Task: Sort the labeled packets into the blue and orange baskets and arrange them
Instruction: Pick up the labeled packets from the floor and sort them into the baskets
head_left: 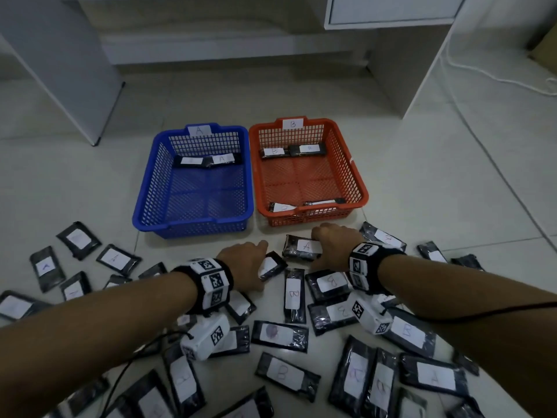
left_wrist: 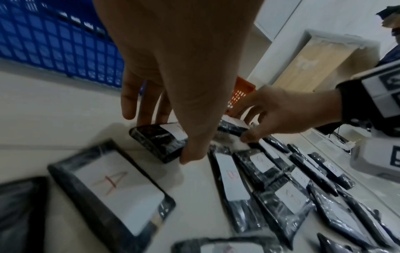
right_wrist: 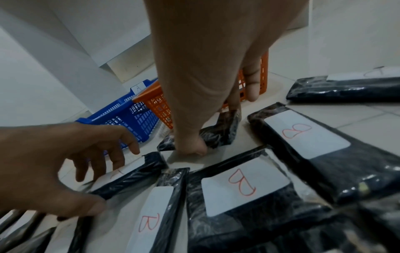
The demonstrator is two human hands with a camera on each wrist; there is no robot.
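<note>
Both hands (head_left: pixel 245 262) grip pkts; A-pkt (head_left: pixel 303 247) lies crosswise.

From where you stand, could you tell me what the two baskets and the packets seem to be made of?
Blue basket and orange basket: moulded plastic, judging by the lattice walls. Packet marked A: dark contents in glossy, crinkled clear film, probably plastic, with a matte white label, likely paper.

Two baskets (head_left: pixel 193 176), many packets (head_left: pixel 294 292), two hands (head_left: pixel 244 263)
</note>
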